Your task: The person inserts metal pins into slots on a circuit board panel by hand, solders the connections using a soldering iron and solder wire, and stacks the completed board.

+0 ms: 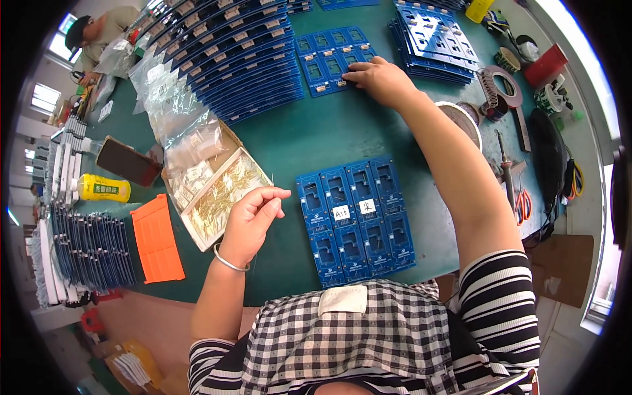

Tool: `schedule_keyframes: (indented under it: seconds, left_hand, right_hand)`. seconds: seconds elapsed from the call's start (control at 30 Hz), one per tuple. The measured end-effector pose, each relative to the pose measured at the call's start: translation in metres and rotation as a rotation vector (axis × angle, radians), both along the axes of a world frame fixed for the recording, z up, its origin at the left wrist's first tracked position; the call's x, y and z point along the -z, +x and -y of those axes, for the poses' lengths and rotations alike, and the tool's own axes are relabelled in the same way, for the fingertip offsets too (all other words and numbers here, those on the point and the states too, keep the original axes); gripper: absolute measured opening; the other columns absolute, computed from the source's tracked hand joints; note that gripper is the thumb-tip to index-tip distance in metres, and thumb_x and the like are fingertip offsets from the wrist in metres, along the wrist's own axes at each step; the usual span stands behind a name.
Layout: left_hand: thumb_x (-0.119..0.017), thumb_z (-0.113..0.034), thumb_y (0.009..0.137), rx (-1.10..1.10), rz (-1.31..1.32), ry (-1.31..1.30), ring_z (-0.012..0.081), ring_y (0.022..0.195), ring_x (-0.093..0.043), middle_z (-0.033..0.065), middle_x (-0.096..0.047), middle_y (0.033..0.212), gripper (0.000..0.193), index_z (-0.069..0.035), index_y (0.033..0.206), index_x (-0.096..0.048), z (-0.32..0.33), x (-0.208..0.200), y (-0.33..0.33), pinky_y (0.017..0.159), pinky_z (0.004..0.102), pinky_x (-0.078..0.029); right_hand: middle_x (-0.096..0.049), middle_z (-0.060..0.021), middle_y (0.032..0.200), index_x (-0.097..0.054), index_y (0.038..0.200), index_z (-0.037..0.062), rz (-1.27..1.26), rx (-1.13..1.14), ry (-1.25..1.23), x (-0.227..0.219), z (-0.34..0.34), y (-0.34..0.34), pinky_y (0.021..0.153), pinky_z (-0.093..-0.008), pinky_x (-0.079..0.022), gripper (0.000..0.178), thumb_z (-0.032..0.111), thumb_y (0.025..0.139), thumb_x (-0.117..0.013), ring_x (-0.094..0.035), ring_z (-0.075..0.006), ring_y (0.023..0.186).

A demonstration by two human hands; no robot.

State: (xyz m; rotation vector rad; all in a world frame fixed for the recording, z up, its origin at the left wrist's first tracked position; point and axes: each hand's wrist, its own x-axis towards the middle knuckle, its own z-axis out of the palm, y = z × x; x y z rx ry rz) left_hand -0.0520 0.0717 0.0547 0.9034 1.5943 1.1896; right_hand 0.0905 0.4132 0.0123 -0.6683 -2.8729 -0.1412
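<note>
My left hand (253, 220) is closed in a pinch beside an open box (220, 197) of thin brass-coloured pins. What its fingertips hold, if anything, is too small to make out. A thin line shows just above the fingers. Farther off, my right hand (384, 81) rests its outstretched fingers on a blue circuit board panel (319, 62) fitted with small white connectors. In front of me lies another blue circuit board panel (355, 220) with cut-out windows and two white labels. No connectors show on that nearer panel.
Tall stacks of blue panels (237, 59) stand far left, with another stack (434, 39) far right. An orange tray (158, 238), yellow bottle (104, 188) and phone (128, 162) lie left. A soldering iron (505, 164), scissors (523, 206) and round tub (461, 122) sit right. A person (108, 36) works far left.
</note>
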Motion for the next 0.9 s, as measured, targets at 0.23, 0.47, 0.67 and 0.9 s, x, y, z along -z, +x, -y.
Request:
schedule_keyframes:
  seconds: [0.23, 0.47, 0.67, 0.9]
  left_hand:
    - [-0.055, -0.011, 0.094, 0.032, -0.014, 0.012, 0.0069, 0.078, -0.055, -0.0001, -0.06, 0.09, 0.018, -0.003, 0.107, -0.064, 0.0, 0.002, 0.003, 0.071, 0.0211, -0.044]
    - [-0.055, -0.009, 0.093, 0.063, -0.042, 0.035, 0.0068, 0.078, -0.055, 0.0003, -0.061, 0.088, 0.018, -0.003, 0.107, -0.064, -0.004, 0.005, 0.01, 0.069, 0.0202, -0.043]
    - [-0.054, -0.008, 0.093, 0.039, -0.042, 0.049, 0.0075, 0.079, -0.056, 0.0016, -0.063, 0.09, 0.019, -0.001, 0.107, -0.064, 0.003, -0.003, 0.008, 0.071, 0.0207, -0.044]
    - [-0.048, -0.006, 0.095, 0.065, -0.073, 0.02, 0.007, 0.079, -0.056, 0.0032, -0.066, 0.093, 0.027, -0.002, 0.118, -0.061, 0.01, -0.015, 0.005, 0.07, 0.0215, -0.045]
  right_hand:
    - [-0.058, 0.0071, 0.124, -0.063, 0.121, 0.028, 0.063, 0.045, -0.018, -0.007, 0.002, 0.005, 0.092, -0.0312, -0.048, 0.035, 0.019, 0.088, -0.058, -0.054, -0.0206, 0.108]
    - [-0.058, 0.0055, 0.122, -0.061, 0.121, 0.0296, 0.121, 0.111, 0.009, -0.012, 0.004, 0.001, 0.091, -0.035, -0.047, 0.035, 0.017, 0.09, -0.052, -0.053, -0.0204, 0.113]
    - [-0.053, -0.0033, 0.132, -0.053, 0.129, 0.0249, -0.185, -0.033, 0.005, -0.042, -0.009, 0.019, 0.092, -0.0409, -0.047, 0.052, 0.026, 0.079, -0.07, -0.058, -0.0279, 0.11]
    - [-0.038, -0.0063, 0.146, -0.034, 0.144, 0.0295, 0.46, 0.42, 0.11, -0.077, -0.1, 0.092, 0.109, -0.0521, -0.026, 0.068, 0.011, 0.082, -0.054, -0.033, -0.0267, 0.137]
